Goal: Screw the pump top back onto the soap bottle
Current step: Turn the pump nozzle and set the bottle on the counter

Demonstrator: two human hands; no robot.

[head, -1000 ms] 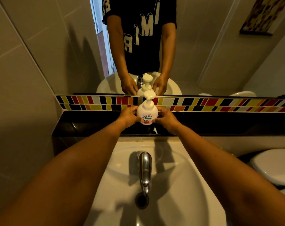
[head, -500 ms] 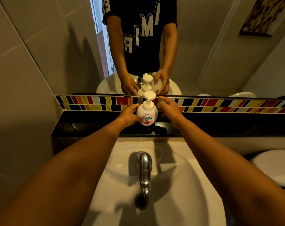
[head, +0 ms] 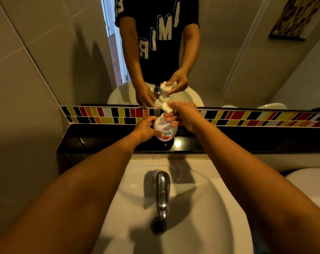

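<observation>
A small white soap bottle (head: 164, 130) with a pink and green label stands on the black ledge (head: 100, 142) behind the sink. My left hand (head: 146, 128) grips the bottle's left side. My right hand (head: 183, 116) is closed around the neck of the white pump top (head: 166, 106), with fingers under the pump head. The pump top sits upright on the bottle's mouth; the joint is hidden by my fingers. The mirror above repeats the bottle and both hands.
A chrome tap (head: 162, 191) rises over the white sink basin (head: 201, 208) below the ledge. A coloured mosaic strip (head: 256, 117) runs along the wall under the mirror. A white toilet lid (head: 311, 182) lies at the right. Tiled wall closes the left side.
My right hand rose from the bottle's right side to the pump top and closed around its neck. My left hand kept its hold on the bottle.
</observation>
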